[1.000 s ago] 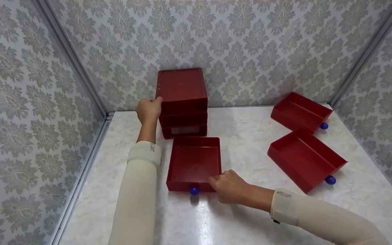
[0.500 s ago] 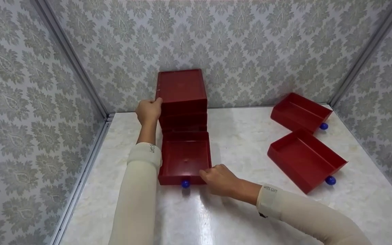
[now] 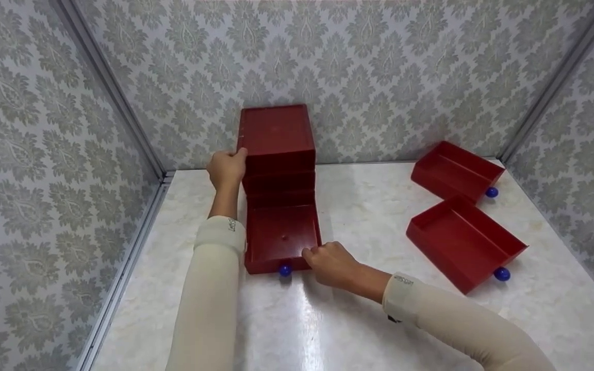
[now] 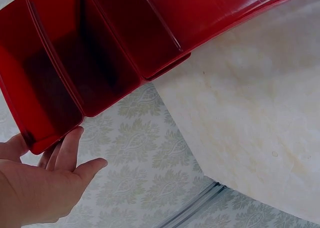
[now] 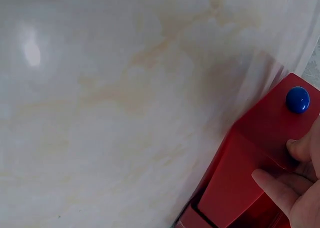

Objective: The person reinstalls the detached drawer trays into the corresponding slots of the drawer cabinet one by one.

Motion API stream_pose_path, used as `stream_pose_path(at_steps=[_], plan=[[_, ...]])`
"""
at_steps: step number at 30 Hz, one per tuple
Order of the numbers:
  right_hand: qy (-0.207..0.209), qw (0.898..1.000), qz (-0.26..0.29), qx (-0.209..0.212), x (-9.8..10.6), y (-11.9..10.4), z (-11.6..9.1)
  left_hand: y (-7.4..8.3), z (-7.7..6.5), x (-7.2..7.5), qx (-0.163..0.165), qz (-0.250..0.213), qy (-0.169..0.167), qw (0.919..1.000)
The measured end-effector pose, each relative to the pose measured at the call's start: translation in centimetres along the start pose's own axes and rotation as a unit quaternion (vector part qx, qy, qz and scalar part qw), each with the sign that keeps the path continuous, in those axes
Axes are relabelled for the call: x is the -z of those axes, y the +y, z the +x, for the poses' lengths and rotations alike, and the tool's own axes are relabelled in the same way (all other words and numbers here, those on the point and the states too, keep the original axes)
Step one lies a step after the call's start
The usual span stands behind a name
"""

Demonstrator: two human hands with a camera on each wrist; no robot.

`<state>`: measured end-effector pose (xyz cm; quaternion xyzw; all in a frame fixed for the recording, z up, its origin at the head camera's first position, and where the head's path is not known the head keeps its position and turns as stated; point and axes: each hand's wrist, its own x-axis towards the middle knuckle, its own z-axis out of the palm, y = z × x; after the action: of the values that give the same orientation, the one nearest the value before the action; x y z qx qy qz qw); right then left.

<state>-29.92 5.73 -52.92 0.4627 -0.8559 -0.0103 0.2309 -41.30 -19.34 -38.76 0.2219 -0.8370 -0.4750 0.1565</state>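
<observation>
In the head view a red plastic drawer cabinet (image 3: 276, 129) with stacked compartments stands against the back wall. My left hand (image 3: 226, 167) grips its upper left front edge; in the left wrist view, that hand (image 4: 50, 178) has fingers along the side beside open, hollow compartments (image 4: 95, 53). A red drawer (image 3: 282, 232) with a blue knob (image 3: 285, 270) lies level in front, its back end inside the lowest compartment. My right hand (image 3: 333, 265) pinches the drawer's right front corner. The right wrist view shows the thumb (image 5: 300, 149) on the front panel near the knob.
Two more red drawers with blue knobs lie on the right of the white marbled table (image 3: 369, 206): a near one (image 3: 464, 242) and a far one (image 3: 454, 170), their edges meeting. Patterned walls (image 3: 353, 77) enclose the back and sides.
My right hand has moved the drawer left and away from me, from in front of the cabinet until its back end is in the lowest compartment. My left hand has stayed on the cabinet.
</observation>
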Motion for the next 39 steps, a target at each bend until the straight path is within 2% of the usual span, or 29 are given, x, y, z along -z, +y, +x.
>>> stream_pose_path(at_steps=[12,22,26,33,39], plan=[[-0.019,1.000,-0.018,-0.013,-0.2,0.0,-0.5,0.0,0.0,0.0,-0.002,0.001,-0.009,1.0000],[0.014,1.000,-0.017,0.009,-0.7,-0.2,-0.2,0.1,0.1,0.0,-0.002,0.006,-0.009,0.9999],[0.007,1.000,-0.016,0.011,-0.5,-0.3,0.3,0.1,0.2,0.0,-0.002,0.004,-0.009,0.9999],[0.004,1.000,-0.005,-0.005,-0.6,0.1,0.2,0.0,0.0,0.1,0.001,-0.003,-0.015,0.9999],[0.009,1.000,0.005,-0.020,-1.0,0.7,0.4,-0.1,-0.1,0.0,-0.008,0.006,-0.008,0.9999]])
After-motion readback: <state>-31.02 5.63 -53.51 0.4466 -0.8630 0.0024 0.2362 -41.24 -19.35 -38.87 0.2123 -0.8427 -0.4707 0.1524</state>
